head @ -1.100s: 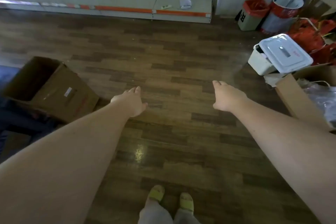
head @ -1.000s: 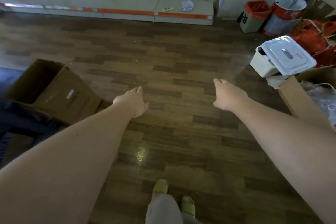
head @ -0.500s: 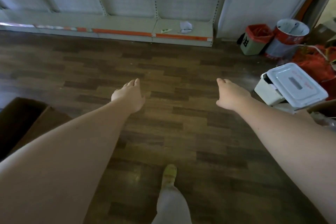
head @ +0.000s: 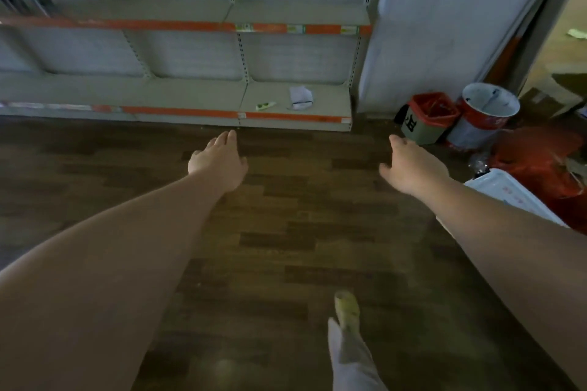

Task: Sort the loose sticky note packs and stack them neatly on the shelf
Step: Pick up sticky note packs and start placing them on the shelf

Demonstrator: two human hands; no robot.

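Your left hand (head: 219, 162) and right hand (head: 409, 168) reach forward over the floor (head: 286, 232), fingers relaxed, holding nothing. The shelf (head: 190, 95) stands at 12 o'clock; on its bottom board lie a white pack (head: 301, 98) and a green slip (head: 265, 105). Bins (head: 428, 119) at 2 o'clock.

The grey metal shelving unit with orange price strips (head: 190, 95) stands against the back wall, its lowest board just above the dark wood floor. On the right-hand section of that lowest board lies a small white crumpled pack with a dark band (head: 300, 98), tilted rather than squared to the edge. Just to its left, apart from it, lies a small flat green-and-white pack (head: 265, 105), skewed at an angle near the front lip. Neither is stacked.
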